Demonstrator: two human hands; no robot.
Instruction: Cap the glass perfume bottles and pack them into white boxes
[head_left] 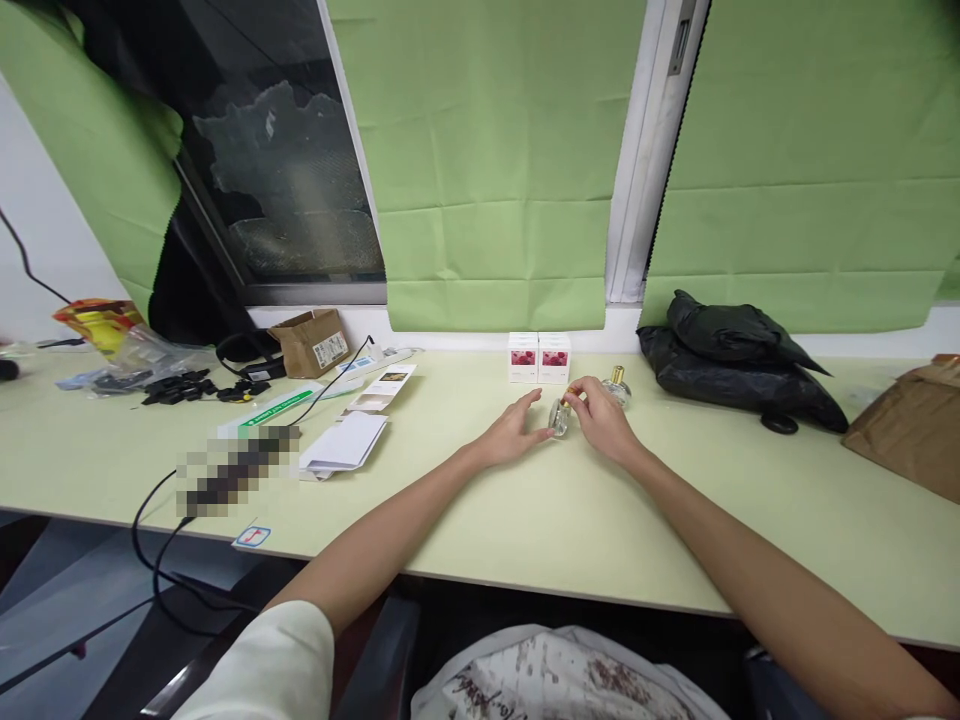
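- The head view looks down on a pale green table (pixel 525 520) by a window with green blinds (pixel 495 160).
- Both arms reach out to the middle of the table.
- The left hand (pixel 514 432) lies low on the table with its fingers stretched out and loose. Its fingertips touch a small clear glass bottle (pixel 559 418).
- The right hand (pixel 604 418) is curled at the top of that bottle. Its finger and thumb pinch a little gold and orange part there, maybe a cap; it is too small to tell.
- The bottle stands on the table between the two hands.
- A second glass bottle with a gold top (pixel 618 386) stands just behind the right hand.
- Two small white boxes with red pictures (pixel 538 357) sit side by side near the wall, just behind the hands.
- A black plastic bag (pixel 739 362) lies off to the right.
- On the left are white cards (pixel 346 442), a brown cardboard box (pixel 311 342) and black cables (pixel 161 520).
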